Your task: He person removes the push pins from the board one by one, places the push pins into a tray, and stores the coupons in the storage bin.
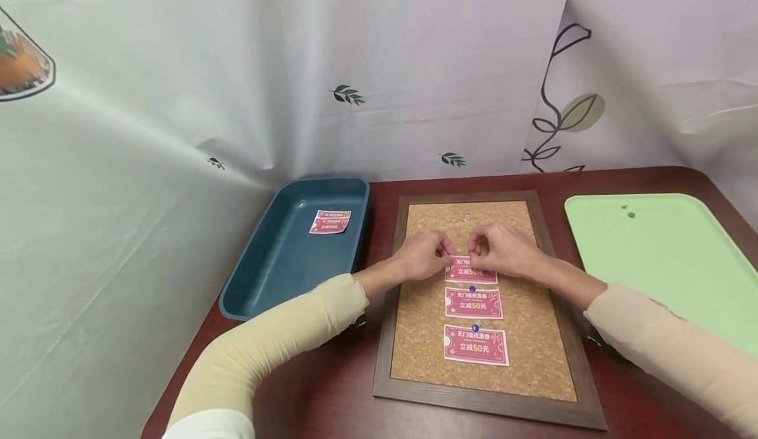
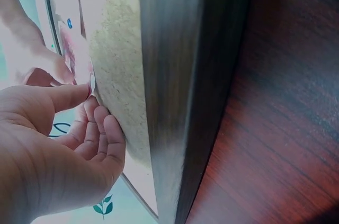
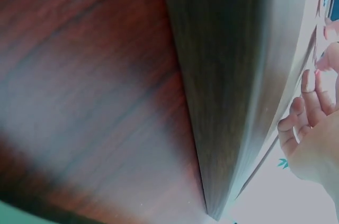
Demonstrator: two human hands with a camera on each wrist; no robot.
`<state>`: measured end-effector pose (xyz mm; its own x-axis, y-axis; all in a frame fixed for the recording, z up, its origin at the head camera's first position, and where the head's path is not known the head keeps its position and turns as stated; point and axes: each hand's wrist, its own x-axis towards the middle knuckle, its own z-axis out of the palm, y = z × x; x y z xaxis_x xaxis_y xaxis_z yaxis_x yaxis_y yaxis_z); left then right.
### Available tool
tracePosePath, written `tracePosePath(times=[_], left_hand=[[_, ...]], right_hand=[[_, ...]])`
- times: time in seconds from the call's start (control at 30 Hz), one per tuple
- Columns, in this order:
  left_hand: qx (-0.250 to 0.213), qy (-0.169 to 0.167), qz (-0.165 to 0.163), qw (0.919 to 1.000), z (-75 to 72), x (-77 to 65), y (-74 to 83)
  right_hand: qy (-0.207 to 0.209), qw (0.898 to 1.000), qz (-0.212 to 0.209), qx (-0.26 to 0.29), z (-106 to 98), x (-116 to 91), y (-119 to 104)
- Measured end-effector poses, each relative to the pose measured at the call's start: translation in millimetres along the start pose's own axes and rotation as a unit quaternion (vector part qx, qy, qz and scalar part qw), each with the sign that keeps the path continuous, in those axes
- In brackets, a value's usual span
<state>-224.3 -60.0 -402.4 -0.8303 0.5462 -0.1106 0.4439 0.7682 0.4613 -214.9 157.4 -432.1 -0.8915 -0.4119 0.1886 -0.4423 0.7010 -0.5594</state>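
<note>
A framed corkboard (image 1: 414, 360) lies on the table with a column of pink coupons. My left hand (image 1: 423, 256) pinches the upper left corner of the top coupon (image 1: 470, 274); thumb and fingers meet at that edge in the left wrist view. At the coupon's upper edge, my right hand (image 1: 506, 251) pinches a small red push pin (image 1: 473, 253), mostly covered by the fingertips. Below, the middle coupon (image 1: 474, 305) and the bottom coupon (image 1: 476, 347) each have a blue push pin (image 1: 476, 328) at the top edge.
Left of the board stands a blue tray (image 1: 254, 281) holding overlapping coupons (image 1: 330, 222). A light green tray (image 1: 669, 255) at the right holds a green push pin (image 1: 631, 215). Behind the dark red table (image 1: 314, 386) hangs a patterned white curtain (image 1: 403, 83).
</note>
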Motion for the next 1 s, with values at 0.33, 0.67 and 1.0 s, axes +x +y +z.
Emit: tracePosePath(times=[0.33, 0.67, 1.0], left_hand=[[-0.014, 0.013, -0.026, 0.9995, -18.7, -6.1, 7.8], [-0.031, 0.042, -0.017, 0.9985, -59.5, -15.7, -1.5], [-0.044, 0.119, -0.03, 0.9915, -115.3, -33.0, -40.4]], right_hand=[[0.016, 0.999, 0.016, 0.041, -17, -1, -2], [0.058, 0.998, 0.015, 0.004, -35, -5, -1], [0.094, 0.995, 0.006, -0.01, -59, -22, 20]])
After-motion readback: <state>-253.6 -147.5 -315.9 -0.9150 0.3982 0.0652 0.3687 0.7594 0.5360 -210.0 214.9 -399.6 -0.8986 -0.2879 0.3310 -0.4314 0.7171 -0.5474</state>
